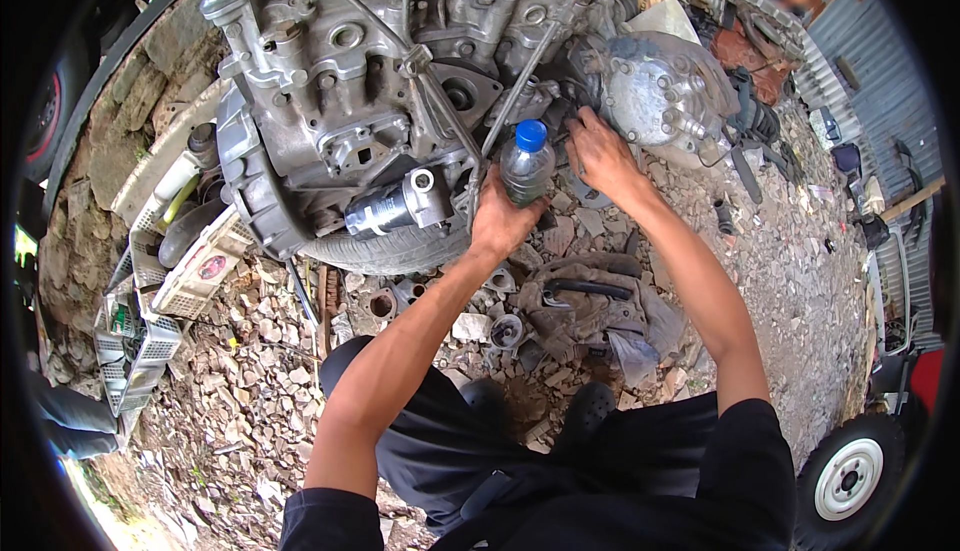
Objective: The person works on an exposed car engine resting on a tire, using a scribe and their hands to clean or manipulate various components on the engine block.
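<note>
My left hand (500, 219) is wrapped round a clear plastic bottle (528, 171) with a blue cap, held upright in front of a large grimy metal engine (310, 101). My right hand (600, 156), just right of the bottle, has bent fingers at a dark fitting on the engine's side; what they hold, if anything, is hidden. A cylindrical filter on a metal housing (395, 209) lies left of my left hand, above a tyre (370, 256) under the engine. A rounded silver casing (660, 101) sits beyond my right hand.
Plastic crates (140, 361) and a stone wall (85, 181) line the left, with a person's legs (70, 416) at the edge. A dirty cloth bundle (590, 311) and loose parts lie on rubble by my feet. A wheel (848, 481) and corrugated sheets (870, 81) are at the right.
</note>
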Available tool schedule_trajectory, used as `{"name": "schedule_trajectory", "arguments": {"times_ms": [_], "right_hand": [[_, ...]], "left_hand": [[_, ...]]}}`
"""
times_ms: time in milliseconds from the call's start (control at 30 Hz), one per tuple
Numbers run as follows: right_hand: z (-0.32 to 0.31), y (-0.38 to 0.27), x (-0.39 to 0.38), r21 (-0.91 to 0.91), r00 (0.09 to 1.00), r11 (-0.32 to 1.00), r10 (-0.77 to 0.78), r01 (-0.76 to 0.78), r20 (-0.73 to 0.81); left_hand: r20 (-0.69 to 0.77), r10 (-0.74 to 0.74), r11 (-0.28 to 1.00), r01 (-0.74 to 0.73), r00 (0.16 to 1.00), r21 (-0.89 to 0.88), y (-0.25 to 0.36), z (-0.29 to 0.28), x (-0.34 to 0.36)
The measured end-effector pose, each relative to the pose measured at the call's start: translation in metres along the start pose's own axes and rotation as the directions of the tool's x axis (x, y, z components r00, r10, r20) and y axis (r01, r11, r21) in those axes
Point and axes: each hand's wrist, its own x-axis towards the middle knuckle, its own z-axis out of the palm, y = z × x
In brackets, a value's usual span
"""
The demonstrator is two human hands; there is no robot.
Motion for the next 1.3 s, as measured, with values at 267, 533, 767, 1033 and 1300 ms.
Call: {"name": "schedule_trajectory", "arguments": {"times_ms": [267, 533, 767, 1033, 1300], "right_hand": [[0.007, -0.010, 0.003, 0.136, 0.978, 0.971, 0.203, -0.197, -0.037], [0.017, -0.007, 0.006, 0.195, 0.953, 0.958, 0.247, -0.212, -0.175], [0.016, -0.011, 0.001, 0.230, 0.932, 0.937, 0.310, -0.265, -0.190], [0.016, -0.016, 0.003, 0.372, 0.891, 0.890, 0.373, -0.264, -0.259], [0.024, -0.016, 0.003, 0.667, 0.721, 0.576, 0.688, -0.473, -0.083]], "left_hand": [[0.009, -0.008, 1.000, 0.008, 1.000, -0.005, 0.001, 0.002, 0.000], [0.050, -0.002, 1.000, 0.002, 0.999, -0.011, 0.008, -0.001, 0.000], [0.032, -0.010, 1.000, 0.010, 0.999, -0.012, 0.009, -0.002, -0.002], [0.076, -0.022, 1.000, 0.023, 0.997, -0.004, 0.009, -0.004, -0.002], [0.025, -0.022, 1.000, 0.021, 0.999, 0.018, 0.006, 0.000, 0.001]]}}
